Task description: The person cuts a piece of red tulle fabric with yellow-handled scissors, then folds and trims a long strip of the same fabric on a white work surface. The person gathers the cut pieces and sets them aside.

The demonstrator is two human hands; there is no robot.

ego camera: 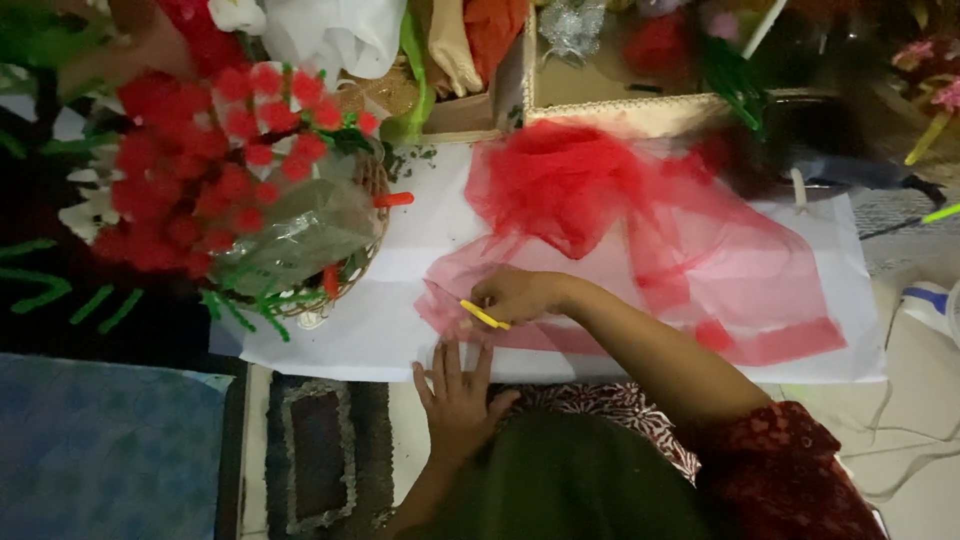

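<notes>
Surface: white paper sheet lay over a dark patterned floor.
Net: sheer red net, crumpled far, flat near.
Right hand: pinched a yellow stick on the net.
Left hand: spread flat on the paper's near edge.
Basket: woven, left, full of fuzzy red pompom flowers.

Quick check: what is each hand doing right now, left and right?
Left hand: open, fingers spread, flat on the white sheet.
Right hand: closed on a yellow stick-like tool, over the red netting.

Single head-worn view, looking steeply down from above the person's lap. Near range: the forearms fill the lower frame. A white sheet spans the middle, a basket of red flowers upper left, a cardboard box along the top edge.
</notes>
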